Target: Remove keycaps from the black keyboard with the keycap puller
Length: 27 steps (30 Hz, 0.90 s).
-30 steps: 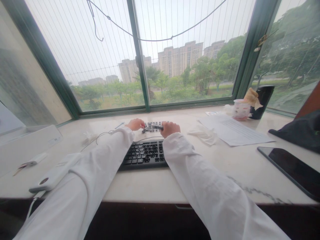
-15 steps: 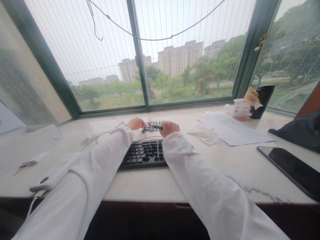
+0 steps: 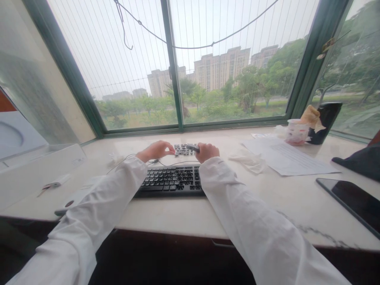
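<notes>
A black keyboard (image 3: 170, 189) lies before me, with bare key slots showing across much of its right part. Behind it, small loose keycaps (image 3: 185, 150) are spread on the white tabletop. My left hand (image 3: 157, 151) is at the left side of these keycaps, thumb and fingertips pinched together; whatever they hold is too small to make out. Wrapped in the fingers of my right hand (image 3: 208, 152) is a slim black tool (image 3: 192, 147), pointing left over the keycaps. Its exact kind is unclear.
Crumpled tissue (image 3: 247, 159) and a printed paper sheet (image 3: 285, 155) lie to the right, with a cup (image 3: 297, 132) and a black phone (image 3: 352, 200) farther over. On the left are a white box (image 3: 44, 170), keys (image 3: 50, 186), a white device (image 3: 73, 200) and a thin cable (image 3: 120, 162).
My left hand has drawn back leftward, uncovering more of the keyboard and keycaps. My right hand still holds the tool over the keycaps. The whole view has shifted slightly.
</notes>
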### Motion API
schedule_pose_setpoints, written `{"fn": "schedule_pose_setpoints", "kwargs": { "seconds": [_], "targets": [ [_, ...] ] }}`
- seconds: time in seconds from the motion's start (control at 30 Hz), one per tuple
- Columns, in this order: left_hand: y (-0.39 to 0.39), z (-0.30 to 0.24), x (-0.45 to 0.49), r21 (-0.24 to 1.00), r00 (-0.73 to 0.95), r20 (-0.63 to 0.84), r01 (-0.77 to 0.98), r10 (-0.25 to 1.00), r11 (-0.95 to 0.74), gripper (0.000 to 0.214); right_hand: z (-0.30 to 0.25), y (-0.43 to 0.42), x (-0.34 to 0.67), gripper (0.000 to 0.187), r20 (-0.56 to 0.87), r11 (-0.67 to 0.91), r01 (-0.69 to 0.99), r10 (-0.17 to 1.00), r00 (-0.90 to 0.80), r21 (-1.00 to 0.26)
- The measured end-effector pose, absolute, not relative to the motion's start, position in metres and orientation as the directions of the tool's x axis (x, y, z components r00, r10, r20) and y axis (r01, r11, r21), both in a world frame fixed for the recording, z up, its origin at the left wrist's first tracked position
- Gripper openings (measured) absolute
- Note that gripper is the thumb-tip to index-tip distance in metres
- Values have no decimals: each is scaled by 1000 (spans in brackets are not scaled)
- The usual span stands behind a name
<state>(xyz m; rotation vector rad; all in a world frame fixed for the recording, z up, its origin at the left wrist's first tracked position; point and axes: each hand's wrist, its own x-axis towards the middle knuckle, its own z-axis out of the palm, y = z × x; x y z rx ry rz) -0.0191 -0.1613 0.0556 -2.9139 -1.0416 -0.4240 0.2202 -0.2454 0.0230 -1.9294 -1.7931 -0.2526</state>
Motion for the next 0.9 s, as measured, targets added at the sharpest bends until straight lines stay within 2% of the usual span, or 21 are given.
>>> {"fn": "schedule_pose_setpoints", "kwargs": {
  "seconds": [0.13, 0.23, 0.37, 0.43, 0.5, 0.53, 0.6, 0.67, 0.77, 0.9],
  "targets": [
    [-195, 53, -31, 121, 807, 221, 534, 548, -836, 27, 25, -248, 216, 22, 499, 3, 961, 855, 140, -275],
    [-204, 46, -37, 170, 808, 237, 512, 539, -842, 31, 26, -248, 215, 22, 520, 2, 945, 836, 179, -328],
    [-203, 35, -41, 171, 790, 243, 536, 563, -826, 32, 26, -247, 215, 32, 558, 119, 851, 799, 224, -511],
    [-204, 31, -41, 147, 780, 248, 555, 574, -819, 31, 25, -244, 213, 43, 550, 218, 689, 777, 306, -692],
    [-208, 29, -40, 114, 777, 260, 565, 573, -817, 28, 25, -241, 209, 49, 454, 300, 383, 789, 415, -873],
    [-210, 28, -40, 95, 780, 267, 564, 566, -821, 27, 24, -239, 205, 51, 383, 327, 200, 808, 448, -924],
    [-215, 28, -38, 50, 790, 278, 556, 547, -829, 23, 24, -237, 196, 51, 267, 354, -113, 847, 460, -928],
    [-220, 28, -36, 9, 798, 283, 553, 532, -833, 20, 24, -238, 183, 51, 220, 365, -276, 871, 440, -889],
    [-225, 27, -32, -50, 799, 295, 561, 524, -827, 20, 23, -244, 163, 52, 245, 382, -338, 890, 384, -860],
    [-229, 25, -29, -130, 798, 308, 575, 518, -808, 23, 18, -247, 143, 53, 316, 414, -316, 894, 318, -853]
  ]
}}
